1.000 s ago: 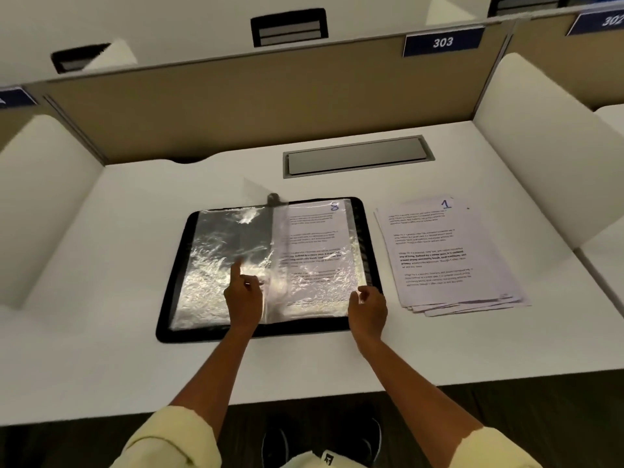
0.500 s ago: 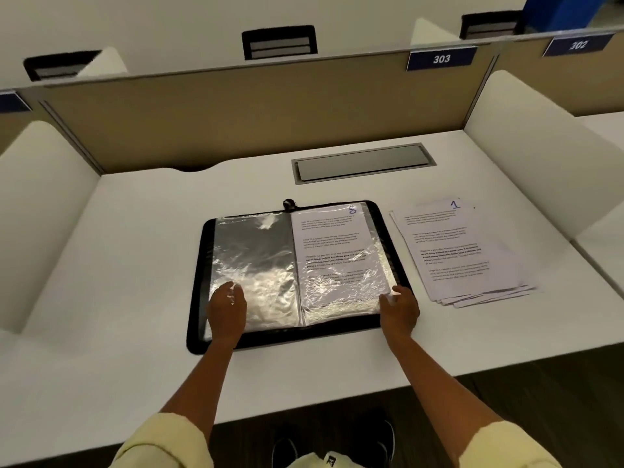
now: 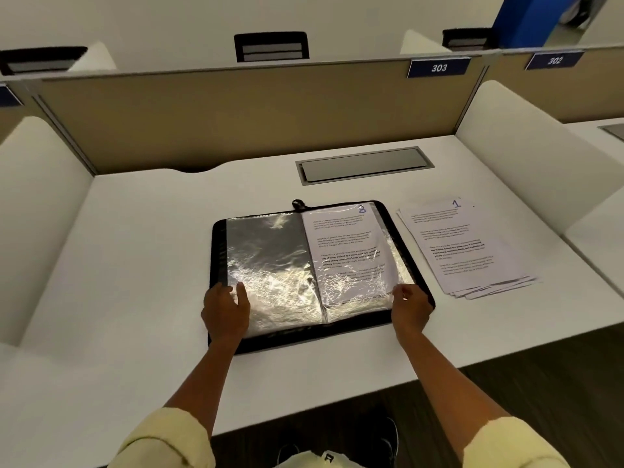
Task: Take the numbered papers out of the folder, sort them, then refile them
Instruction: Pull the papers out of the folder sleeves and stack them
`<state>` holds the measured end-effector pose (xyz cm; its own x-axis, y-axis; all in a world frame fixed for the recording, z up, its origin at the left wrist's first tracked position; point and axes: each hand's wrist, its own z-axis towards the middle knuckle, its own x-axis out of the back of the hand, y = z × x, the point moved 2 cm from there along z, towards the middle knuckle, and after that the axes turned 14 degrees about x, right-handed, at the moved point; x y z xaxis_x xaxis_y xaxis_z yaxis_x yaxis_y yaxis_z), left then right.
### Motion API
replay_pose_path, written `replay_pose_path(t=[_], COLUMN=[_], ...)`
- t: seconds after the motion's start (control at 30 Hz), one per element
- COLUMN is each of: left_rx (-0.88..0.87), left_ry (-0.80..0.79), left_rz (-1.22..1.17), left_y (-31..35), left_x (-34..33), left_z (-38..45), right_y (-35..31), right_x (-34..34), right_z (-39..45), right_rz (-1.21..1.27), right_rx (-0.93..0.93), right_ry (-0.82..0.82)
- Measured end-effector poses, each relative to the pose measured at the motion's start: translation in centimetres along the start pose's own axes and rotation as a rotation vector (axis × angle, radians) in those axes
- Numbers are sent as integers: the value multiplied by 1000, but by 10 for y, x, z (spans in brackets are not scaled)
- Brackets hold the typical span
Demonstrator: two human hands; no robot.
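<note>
Left hand [image 3: 225, 307] flat on empty sleeve [image 3: 266, 261]; right hand [image 3: 410, 307] pinches sleeve corner over sheet 8 [image 3: 344, 244]. I judge stack [image 3: 462, 244] topped 1 sorted, refiling pending.

The folder [image 3: 314, 336] has a black matt border that looks like cloth or soft plastic. Its sleeves [image 3: 270, 265] are clear plastic, very glossy and wrinkled, with strong white reflections. The sheet inside the right sleeve and the pile of papers [image 3: 462, 251] are matt white paper. The desk [image 3: 135, 265] is smooth and white with a slight shine. The cover plate [image 3: 363, 165] at its back looks like brushed grey metal.
</note>
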<state>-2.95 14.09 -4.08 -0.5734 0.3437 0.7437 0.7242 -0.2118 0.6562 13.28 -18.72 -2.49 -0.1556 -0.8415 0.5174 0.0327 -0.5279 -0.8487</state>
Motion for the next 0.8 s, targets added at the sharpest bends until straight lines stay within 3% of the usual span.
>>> replay_pose_path(t=[0.13, 0.27, 0.53, 0.67, 0.8], left_rx=[-36, -195, -534, -576, -645], left_ry=[-15, -31, -230, -442, -549], left_rz=[-120, -340, -202, -125, -83], left_y=[3, 35, 80, 83, 86], left_x=[6, 10, -38, -63, -83], left_z=[9, 2, -30, -52, -74], right_y=[-8, -13, -21, -24, -29], right_x=[1, 1, 0, -3, 0], right_z=[-7, -8, -7, -1, 5], right_rz=[23, 25, 269, 364, 401], right_rx=[0, 18, -56, -102, -136], right_ry=[53, 115, 97, 51, 30])
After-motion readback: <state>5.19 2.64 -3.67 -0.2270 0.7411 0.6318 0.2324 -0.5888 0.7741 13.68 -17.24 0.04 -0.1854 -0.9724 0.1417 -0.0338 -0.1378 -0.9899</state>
